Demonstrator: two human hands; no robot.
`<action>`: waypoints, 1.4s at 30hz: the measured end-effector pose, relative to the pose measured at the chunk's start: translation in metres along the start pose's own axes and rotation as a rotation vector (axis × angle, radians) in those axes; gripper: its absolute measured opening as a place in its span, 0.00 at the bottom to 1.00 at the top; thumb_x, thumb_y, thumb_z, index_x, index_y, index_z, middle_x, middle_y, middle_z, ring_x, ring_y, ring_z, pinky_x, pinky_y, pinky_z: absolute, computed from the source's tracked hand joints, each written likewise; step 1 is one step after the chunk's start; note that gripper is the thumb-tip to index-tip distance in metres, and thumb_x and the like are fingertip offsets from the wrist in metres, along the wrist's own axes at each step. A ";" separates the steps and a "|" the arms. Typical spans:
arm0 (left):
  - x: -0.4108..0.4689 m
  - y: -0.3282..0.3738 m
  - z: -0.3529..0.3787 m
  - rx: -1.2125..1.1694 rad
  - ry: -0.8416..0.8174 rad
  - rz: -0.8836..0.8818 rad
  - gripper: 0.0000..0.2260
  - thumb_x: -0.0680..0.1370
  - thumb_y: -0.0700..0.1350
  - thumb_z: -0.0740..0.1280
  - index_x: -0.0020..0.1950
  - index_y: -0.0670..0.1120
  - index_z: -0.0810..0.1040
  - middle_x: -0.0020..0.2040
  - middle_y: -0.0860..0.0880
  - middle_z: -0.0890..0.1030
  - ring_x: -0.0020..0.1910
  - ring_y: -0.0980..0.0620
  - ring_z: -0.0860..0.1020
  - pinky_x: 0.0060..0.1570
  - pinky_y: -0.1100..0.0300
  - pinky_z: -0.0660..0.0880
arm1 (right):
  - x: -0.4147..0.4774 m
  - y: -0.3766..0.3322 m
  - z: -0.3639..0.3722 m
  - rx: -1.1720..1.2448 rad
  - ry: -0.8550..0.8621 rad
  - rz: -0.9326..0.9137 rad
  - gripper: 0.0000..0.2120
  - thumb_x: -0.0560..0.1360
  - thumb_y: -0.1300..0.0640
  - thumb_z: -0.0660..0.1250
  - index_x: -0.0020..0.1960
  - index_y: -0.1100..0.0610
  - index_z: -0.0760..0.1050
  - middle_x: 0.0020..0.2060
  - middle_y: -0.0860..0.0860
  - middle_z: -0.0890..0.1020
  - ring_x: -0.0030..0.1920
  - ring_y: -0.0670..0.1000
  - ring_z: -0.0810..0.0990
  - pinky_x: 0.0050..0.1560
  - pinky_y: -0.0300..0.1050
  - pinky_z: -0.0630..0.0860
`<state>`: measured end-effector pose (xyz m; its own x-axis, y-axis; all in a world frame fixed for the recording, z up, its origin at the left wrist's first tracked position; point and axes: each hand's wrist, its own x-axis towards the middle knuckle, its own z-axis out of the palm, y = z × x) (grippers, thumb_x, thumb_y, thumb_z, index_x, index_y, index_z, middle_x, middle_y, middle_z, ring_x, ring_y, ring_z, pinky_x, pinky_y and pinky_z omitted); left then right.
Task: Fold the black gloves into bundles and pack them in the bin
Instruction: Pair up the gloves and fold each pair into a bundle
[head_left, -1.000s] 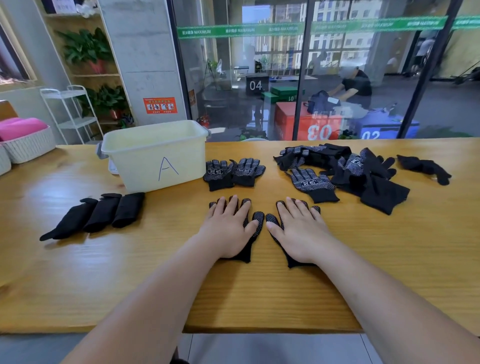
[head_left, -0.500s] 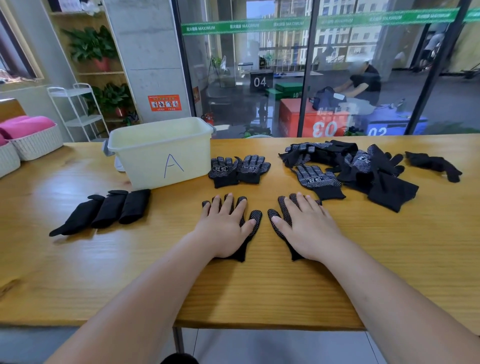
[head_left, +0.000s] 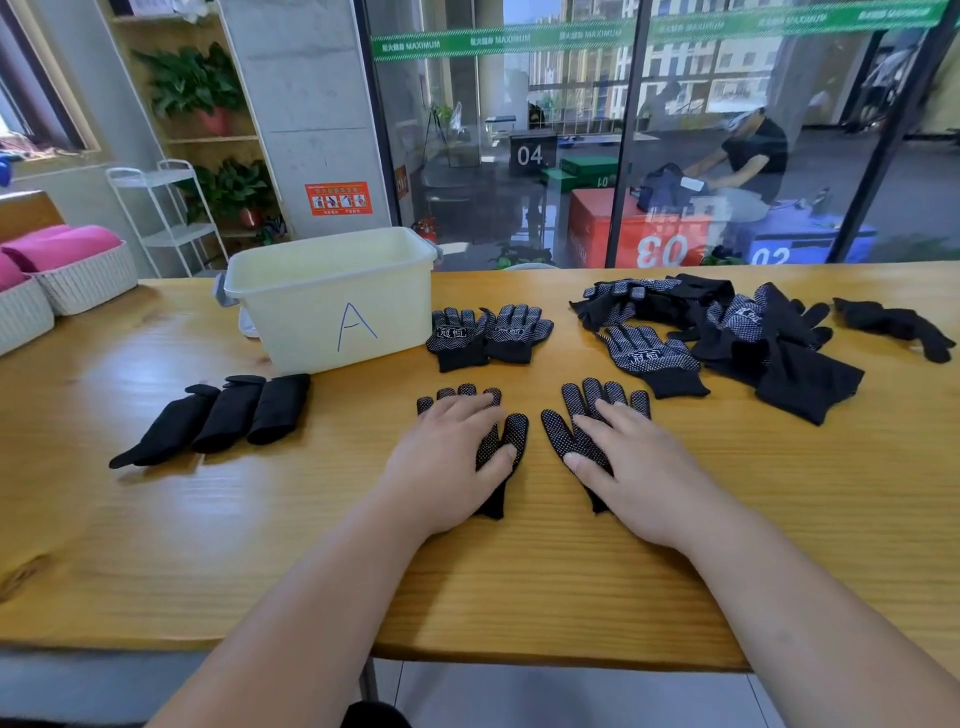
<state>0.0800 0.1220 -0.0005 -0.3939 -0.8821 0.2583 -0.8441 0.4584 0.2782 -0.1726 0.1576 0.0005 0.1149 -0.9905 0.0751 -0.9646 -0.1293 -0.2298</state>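
Flattening is judged to be the step in hand. Two black gloves are laid dotted side up on the table (head_left: 156, 545), in front of the bin (head_left: 291, 322) and a little to its right, and each is pressed down by a flat hand. The left hand (head_left: 447, 457) is spread, fingers straight, over the left glove (head_left: 511, 434); the right hand (head_left: 639, 467) is spread likewise over the right glove (head_left: 563, 431). Nothing is grasped by either. The two gloves lie near each other but apart, thumbs turned inward.

Three folded bundles (head_left: 228, 415) are set in a row just in front of the bin's left corner, outside it; whether anything is inside the bin cannot be told. A flat pair (head_left: 488, 332) is laid just beside the bin's right wall. A loose heap (head_left: 727, 332) is left well to the right of the bin, with one stray glove (head_left: 893, 327) beyond it.

Next, one glove would need to be lifted and stacked squarely on the other, fingers matched, before any fold is made.
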 end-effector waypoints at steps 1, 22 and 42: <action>0.000 0.000 0.002 0.032 -0.068 -0.008 0.28 0.85 0.64 0.57 0.84 0.58 0.65 0.84 0.58 0.62 0.84 0.53 0.56 0.82 0.46 0.59 | 0.001 0.000 0.002 -0.015 -0.029 -0.005 0.34 0.84 0.31 0.47 0.86 0.44 0.54 0.86 0.47 0.51 0.86 0.49 0.46 0.85 0.53 0.50; -0.004 -0.024 -0.015 -0.237 0.153 0.098 0.03 0.79 0.54 0.74 0.52 0.59 0.84 0.52 0.62 0.79 0.56 0.58 0.75 0.60 0.58 0.72 | -0.003 -0.001 -0.007 0.204 0.287 -0.158 0.10 0.83 0.49 0.65 0.58 0.40 0.84 0.56 0.34 0.77 0.61 0.40 0.71 0.57 0.44 0.75; 0.001 0.002 -0.029 -0.672 0.289 -0.119 0.03 0.81 0.46 0.75 0.47 0.52 0.85 0.40 0.58 0.84 0.39 0.62 0.78 0.40 0.71 0.71 | -0.004 -0.005 -0.015 0.575 0.332 -0.126 0.09 0.80 0.42 0.70 0.59 0.39 0.84 0.51 0.29 0.81 0.61 0.38 0.76 0.57 0.33 0.69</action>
<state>0.0883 0.1255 0.0271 -0.1234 -0.9088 0.3986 -0.4338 0.4107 0.8020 -0.1721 0.1633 0.0157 0.0509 -0.9113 0.4085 -0.6580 -0.3383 -0.6728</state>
